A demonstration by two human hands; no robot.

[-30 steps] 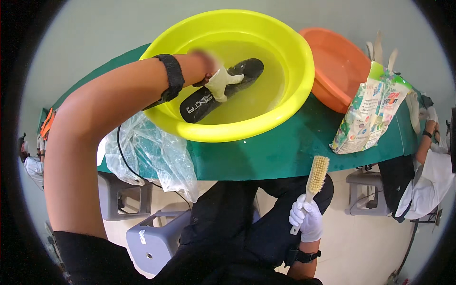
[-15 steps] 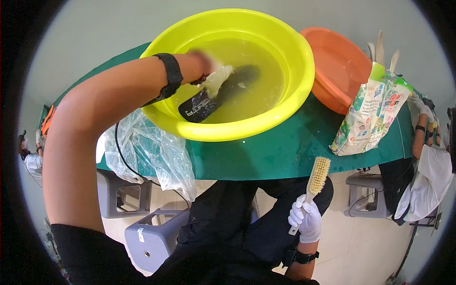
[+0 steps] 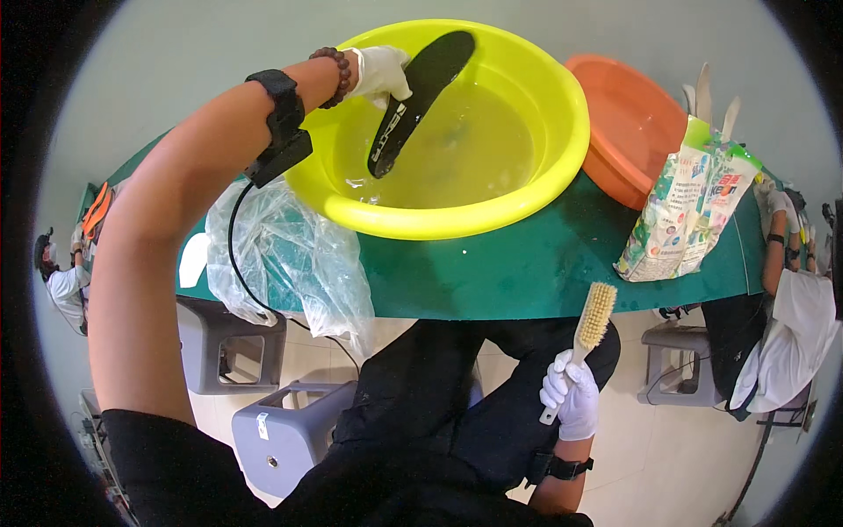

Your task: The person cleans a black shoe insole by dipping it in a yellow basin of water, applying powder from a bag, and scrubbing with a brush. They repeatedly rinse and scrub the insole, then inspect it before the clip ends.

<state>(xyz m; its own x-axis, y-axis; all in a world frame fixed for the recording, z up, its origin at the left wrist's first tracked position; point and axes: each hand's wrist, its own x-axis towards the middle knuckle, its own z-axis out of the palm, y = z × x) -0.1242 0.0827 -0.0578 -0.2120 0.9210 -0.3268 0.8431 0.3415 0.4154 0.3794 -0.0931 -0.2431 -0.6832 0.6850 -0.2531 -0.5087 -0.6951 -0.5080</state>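
My left hand [image 3: 383,74], in a white glove, grips a black shoe insole [image 3: 428,92] by its edge. The insole is tilted, its far end near the back wall of a yellow basin [image 3: 457,221] and its printed heel end low over the cloudy water [image 3: 474,149]. My right hand [image 3: 571,395], also gloved in white, is closed round the handle of a scrubbing brush [image 3: 594,321]. Pale bristles point up and to the right. The brush is above my right thigh, apart from the table and the basin.
An orange basin [image 3: 628,132] stands right of the yellow one, beside a printed bag [image 3: 685,211] with pale handles poking out. A clear plastic bag [image 3: 294,255] hangs over the green table's [image 3: 457,281] near edge. Grey stools [image 3: 285,439] stand below. Other people [image 3: 66,272] are at both sides.
My left hand has lifted the insole out of the water, bringing it up and away from me. The right hand with the brush has barely shifted.
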